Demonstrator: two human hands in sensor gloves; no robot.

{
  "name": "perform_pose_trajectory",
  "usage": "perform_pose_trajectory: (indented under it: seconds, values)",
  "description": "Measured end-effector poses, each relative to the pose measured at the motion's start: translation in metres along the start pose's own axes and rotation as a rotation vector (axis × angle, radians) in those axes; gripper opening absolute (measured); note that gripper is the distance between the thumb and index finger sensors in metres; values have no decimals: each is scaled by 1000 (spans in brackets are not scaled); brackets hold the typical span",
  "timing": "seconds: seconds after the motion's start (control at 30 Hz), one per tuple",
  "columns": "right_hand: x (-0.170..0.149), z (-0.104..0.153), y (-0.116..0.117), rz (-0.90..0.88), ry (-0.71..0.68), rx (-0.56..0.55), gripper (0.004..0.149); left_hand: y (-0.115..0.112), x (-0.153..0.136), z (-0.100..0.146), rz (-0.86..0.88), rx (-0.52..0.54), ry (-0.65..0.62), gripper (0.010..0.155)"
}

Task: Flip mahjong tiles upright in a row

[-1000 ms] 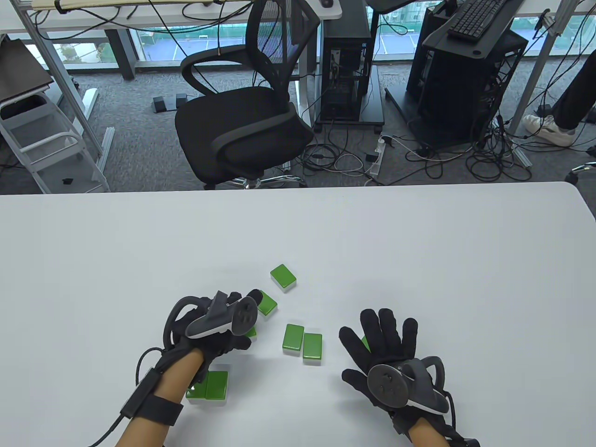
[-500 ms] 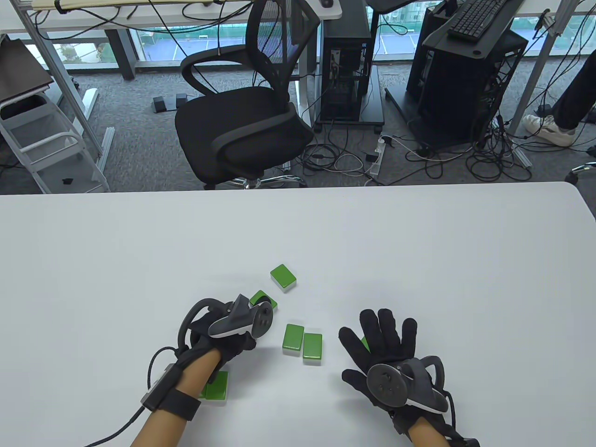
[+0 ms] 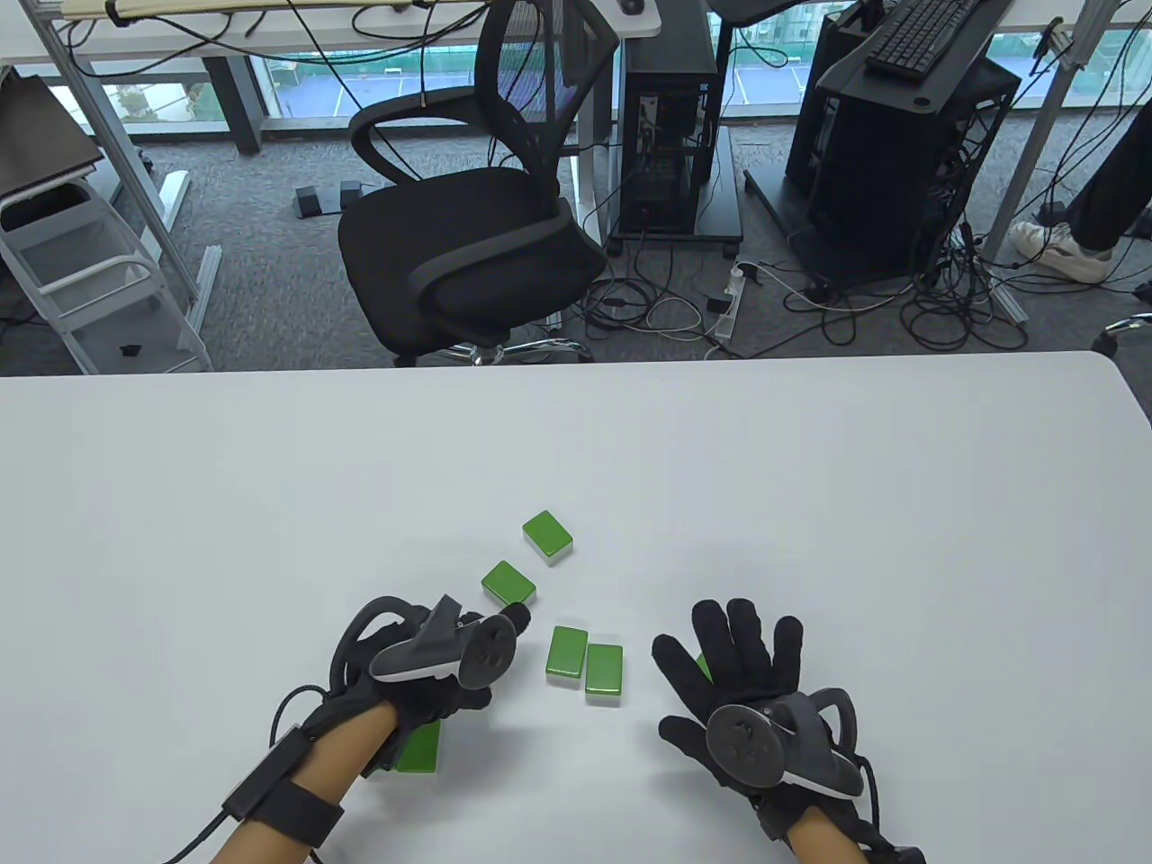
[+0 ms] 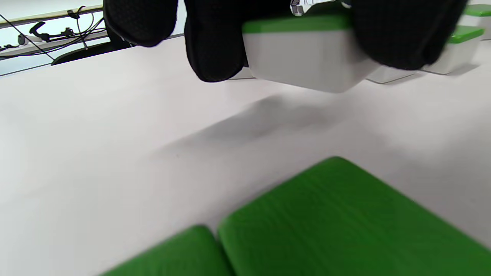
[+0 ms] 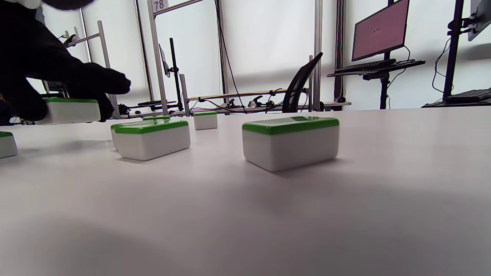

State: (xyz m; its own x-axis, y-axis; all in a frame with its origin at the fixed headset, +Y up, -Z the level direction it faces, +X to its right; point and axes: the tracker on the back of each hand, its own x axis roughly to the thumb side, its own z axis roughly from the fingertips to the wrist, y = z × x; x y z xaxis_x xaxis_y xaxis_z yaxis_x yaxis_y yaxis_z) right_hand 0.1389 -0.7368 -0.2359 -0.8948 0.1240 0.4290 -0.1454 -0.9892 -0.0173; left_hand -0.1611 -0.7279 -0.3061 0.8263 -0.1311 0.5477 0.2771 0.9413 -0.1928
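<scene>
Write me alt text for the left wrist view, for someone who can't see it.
Close up, the gloved left hand grips a mahjong tile, green back up and white body below, lifted just above the white table over its blurred shadow. Two more green-backed tiles lie side by side in the foreground, and other tiles sit at the right edge.

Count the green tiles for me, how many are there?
8: far tile; next tile nearer; middle pair; covered tile beneath the right hand; wrist pair by the left wrist; held tile in the left hand. Others may hide.
</scene>
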Motion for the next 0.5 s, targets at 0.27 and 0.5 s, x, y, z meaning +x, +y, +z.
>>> perform_pose_trajectory:
  seconds: [0.27, 0.5]
  values:
    - [0, 0, 1, -2, 2, 5, 73, -13, 15, 30, -50, 28, -104, 88]
    - [1, 0, 1, -4, 2, 15, 73, -27, 21, 41, -83, 20, -149, 88]
